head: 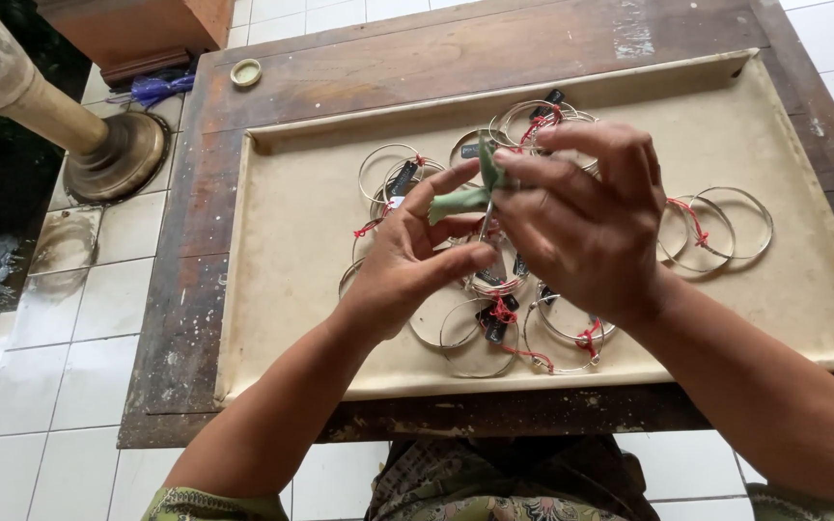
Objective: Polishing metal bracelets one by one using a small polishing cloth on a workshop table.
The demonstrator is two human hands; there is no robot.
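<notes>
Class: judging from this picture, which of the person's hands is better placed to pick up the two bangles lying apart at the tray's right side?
Probably the right hand: the two bangles lie just beside it, while the left hand sits farther away.

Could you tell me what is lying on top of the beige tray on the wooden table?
Bundles of thin metal bangles tied with red string lie on the tray, some with dark tags. The hands cover several in the middle.

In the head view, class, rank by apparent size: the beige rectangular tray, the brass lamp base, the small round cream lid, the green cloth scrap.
1. Beige rectangular tray
2. Brass lamp base
3. Green cloth scrap, partly hidden by fingers
4. Small round cream lid
</notes>
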